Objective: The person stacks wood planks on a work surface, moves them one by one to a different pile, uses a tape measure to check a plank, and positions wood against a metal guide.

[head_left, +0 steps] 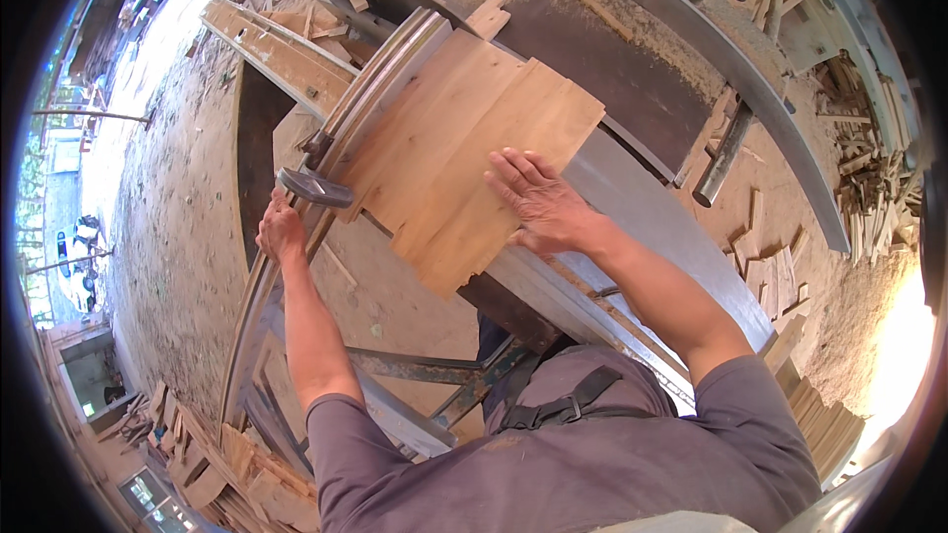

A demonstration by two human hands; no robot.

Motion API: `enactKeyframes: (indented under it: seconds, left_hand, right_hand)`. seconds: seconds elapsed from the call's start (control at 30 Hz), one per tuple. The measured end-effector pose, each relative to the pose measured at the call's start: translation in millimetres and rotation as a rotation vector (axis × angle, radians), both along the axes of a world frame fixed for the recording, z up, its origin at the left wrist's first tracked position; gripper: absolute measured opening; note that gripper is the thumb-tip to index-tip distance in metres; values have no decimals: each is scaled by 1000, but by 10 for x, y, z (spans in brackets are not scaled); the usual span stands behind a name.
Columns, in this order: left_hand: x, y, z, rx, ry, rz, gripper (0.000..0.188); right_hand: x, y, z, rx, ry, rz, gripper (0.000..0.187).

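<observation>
Head view, left hand (280,229): I see its grip clamped on a hammer (314,187), head just left of the boards.
Head view, right hand (538,205): fingers apart, flat on the stacked wooden boards (464,153).
Boards: mid-scene on the metal counter (642,207), against a curved rail (380,69).
Risk: I judge a skewed blow could shift the boards or catch the pressing fingers.

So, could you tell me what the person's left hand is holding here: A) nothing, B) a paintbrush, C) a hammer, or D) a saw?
C: the left hand grips a hammer, its metal head beside the wooden boards, while the right hand lies flat on them.
</observation>
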State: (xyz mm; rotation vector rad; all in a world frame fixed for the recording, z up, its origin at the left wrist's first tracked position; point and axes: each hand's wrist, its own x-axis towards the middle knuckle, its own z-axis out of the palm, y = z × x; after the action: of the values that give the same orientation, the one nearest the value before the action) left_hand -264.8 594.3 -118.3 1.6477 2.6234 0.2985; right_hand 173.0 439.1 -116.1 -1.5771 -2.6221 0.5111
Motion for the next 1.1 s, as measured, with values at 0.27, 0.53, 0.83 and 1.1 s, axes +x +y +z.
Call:
enactKeyframes:
  seconds: [0.27, 0.53, 0.83, 1.1]
  left_hand:
    - [-24, -37, -5, 37, -1, -18, 66]
    - [-27, -72, -17, 81, -33, -1, 65]
    - [-12, -62, -46, 101, -29, 20, 69]
    - [-119, -102, -14, 39, -33, 14, 73]
  right_hand:
    - [17, -34, -49, 37, -25, 14, 95]
    - [13, -73, -5, 44, -11, 8, 96]
    - [16, -119, -141, 140, -17, 7, 99]
    - [2, -131, -204, 193, 49, 20, 99]
